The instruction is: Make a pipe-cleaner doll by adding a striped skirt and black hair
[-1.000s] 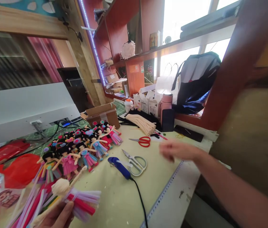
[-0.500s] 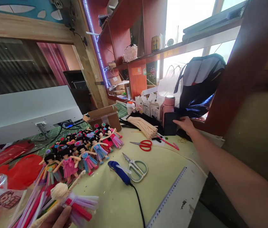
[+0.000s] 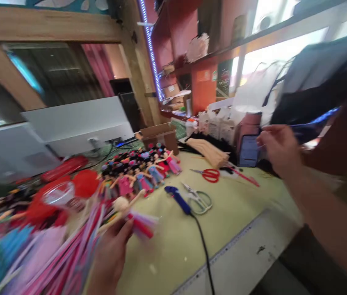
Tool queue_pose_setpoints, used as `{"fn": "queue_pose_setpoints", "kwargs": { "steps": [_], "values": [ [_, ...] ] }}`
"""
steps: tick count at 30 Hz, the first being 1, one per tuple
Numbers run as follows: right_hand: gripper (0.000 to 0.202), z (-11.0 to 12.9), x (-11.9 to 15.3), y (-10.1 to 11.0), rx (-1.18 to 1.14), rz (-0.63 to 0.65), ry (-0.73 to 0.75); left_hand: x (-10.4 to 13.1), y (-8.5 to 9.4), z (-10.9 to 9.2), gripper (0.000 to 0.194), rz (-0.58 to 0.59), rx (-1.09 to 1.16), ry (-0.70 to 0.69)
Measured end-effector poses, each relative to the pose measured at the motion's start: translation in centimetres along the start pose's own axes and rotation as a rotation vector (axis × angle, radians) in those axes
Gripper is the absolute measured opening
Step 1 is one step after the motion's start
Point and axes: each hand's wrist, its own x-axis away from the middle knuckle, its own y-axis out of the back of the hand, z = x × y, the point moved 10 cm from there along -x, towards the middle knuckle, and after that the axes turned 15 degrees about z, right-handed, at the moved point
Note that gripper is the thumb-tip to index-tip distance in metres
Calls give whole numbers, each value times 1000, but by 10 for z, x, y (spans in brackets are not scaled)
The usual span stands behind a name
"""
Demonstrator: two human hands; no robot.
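Observation:
My left hand (image 3: 116, 241) is closed around a small pipe-cleaner doll (image 3: 124, 207) with a bare cream head, a raised arm and a red and lilac skirt. At the back right my right hand (image 3: 279, 147) is at the right edge of an upright phone (image 3: 249, 150) with a lit screen. Its fingers are loosely bent and blurred, and I see nothing held in them; whether they touch the phone is unclear. A blue hot-tool handle (image 3: 178, 199) with a black cord lies mid-table beside white-handled scissors (image 3: 203, 203).
Finished dolls (image 3: 142, 170) stand in rows before a cardboard box (image 3: 161, 136). Red-handled scissors (image 3: 211, 175) lie near a cream pipe-cleaner bundle (image 3: 208, 151). A pink bottle (image 3: 251, 121) stands behind the phone. Colored strips (image 3: 47, 254) cover the front left; a ruler (image 3: 222, 254) lies right.
The view has swung left. The phone's dark face now shows a lit screen. My right hand's fingers have shifted at its edge. My left hand still holds the doll.

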Motion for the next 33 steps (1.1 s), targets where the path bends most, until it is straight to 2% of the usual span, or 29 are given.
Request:
{"fn": "queue_pose_setpoints", "kwargs": {
  "steps": [2,3,5,6,8,9,11,13,15,18,21,25,33],
  "values": [
    [13,52,29,-39,-119,129,143,5,-7,-8,34,14,13,-52],
    [10,77,47,-66,-122,263,187,6,-9,-9,32,29,7,-65],
    [9,125,97,-134,-98,654,352,6,-7,-10,29,41,34,-101],
    [10,138,125,-168,-103,857,378,6,-5,-10,29,50,51,-121],
    [12,145,166,-223,-126,1084,369,6,-3,-11,27,75,79,-147],
    [12,142,178,-246,-140,1123,345,6,-2,-13,28,89,87,-159],
    [16,123,183,-283,-181,1102,227,7,-3,-16,28,116,99,-172],
    [19,103,181,-309,-241,1057,110,7,-4,-18,28,138,109,-170],
    [22,89,181,-325,-320,1060,38,7,-6,-17,28,159,111,-149],
    [27,80,189,-335,-437,1142,-34,6,-13,-11,29,208,92,-98],
    [31,68,197,-338,-508,1210,-151,3,-19,-1,29,244,56,-48],
    [36,51,202,-340,-562,1222,-321,-1,-20,11,27,255,5,-11],
    [44,42,207,-343,-665,1193,-466,-2,-21,16,26,270,-16,14]
  ]
}}
